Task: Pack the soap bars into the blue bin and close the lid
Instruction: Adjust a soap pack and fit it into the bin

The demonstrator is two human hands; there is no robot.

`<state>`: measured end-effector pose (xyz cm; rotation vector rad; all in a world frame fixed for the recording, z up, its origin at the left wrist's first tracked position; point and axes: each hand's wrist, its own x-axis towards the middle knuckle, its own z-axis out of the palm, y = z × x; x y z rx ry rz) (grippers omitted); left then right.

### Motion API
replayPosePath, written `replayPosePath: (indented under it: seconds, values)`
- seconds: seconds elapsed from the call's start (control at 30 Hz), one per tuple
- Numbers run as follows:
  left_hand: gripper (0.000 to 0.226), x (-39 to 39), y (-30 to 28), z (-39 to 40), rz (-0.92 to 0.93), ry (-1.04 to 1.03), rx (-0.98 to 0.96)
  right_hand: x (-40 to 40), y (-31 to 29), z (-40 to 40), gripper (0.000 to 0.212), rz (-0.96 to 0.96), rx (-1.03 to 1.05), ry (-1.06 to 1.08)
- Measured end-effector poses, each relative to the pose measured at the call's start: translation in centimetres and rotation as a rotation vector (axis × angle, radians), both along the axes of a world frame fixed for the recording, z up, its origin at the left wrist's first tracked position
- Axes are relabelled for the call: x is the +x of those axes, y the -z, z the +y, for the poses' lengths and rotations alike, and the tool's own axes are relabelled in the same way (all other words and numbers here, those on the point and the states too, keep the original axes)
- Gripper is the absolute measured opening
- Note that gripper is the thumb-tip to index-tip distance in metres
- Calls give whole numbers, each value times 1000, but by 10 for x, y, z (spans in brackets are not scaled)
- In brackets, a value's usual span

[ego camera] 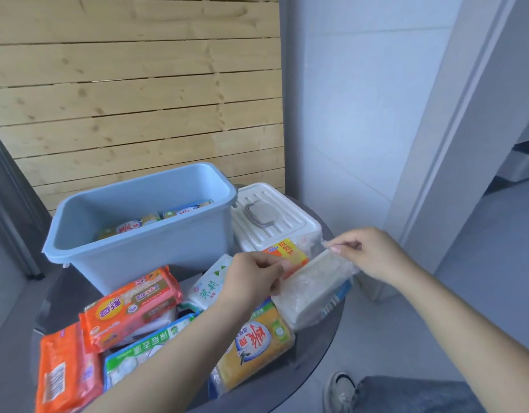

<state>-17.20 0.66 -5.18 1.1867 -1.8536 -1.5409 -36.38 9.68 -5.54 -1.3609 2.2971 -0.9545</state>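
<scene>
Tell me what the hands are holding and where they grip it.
Both hold the clear-wrapped white soap bar: left hand at its near-left end, right hand pinching the wrapper's far end with its fingers.

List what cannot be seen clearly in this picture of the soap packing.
- Blue bin: its near wall hides most of the inside; the number of soap bars in it cannot be told.
- Green pack: the left arm crosses over it.
- Orange pack: cut off by the bottom edge.
- Clear-wrapped bar, held by left hand and right hand: no label readable.
- White lid: near end hidden by packs.
</scene>
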Motion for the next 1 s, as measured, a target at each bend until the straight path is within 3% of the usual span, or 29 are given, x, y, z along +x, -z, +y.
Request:
replayPosePath:
  seconds: [0.1, 0.23, 0.4, 0.47, 0.53, 0.63, 0.77, 0.87, 1.0]
  values:
    - [23, 0, 2, 1, 54, -60, 25, -2, 1, 2, 14, -167, -18, 19]
    - [14, 2, -1, 11, -97, 66, -266, -3, -6, 7, 23, -196, 102, -42]
    - [43, -1, 3, 26, -282, 230, -551, -4, -11, 16, 52, -275, 239, -213]
    - [43, -4, 6, 29, -288, 205, -585, -5, -4, 13, 43, -229, 176, -184]
    - [30, -7, 11, 29, -253, 130, -601, -3, 0, 8, 22, -134, 95, -141]
    - [32, -10, 18, 26, -180, 16, -517, -3, 7, 0, 26, -86, 30, -127]
    - [27, -12, 22, 26, -102, -6, -452, -4, 11, -6, 18, -235, 2, -153]
    - [4, -11, 22, 23, -16, 13, -380, -1, 15, -9, 9, -262, -43, -120]
    - [16, -12, 25, 20, 12, -23, -355, 3, 18, -10, 22, -313, -153, -109]
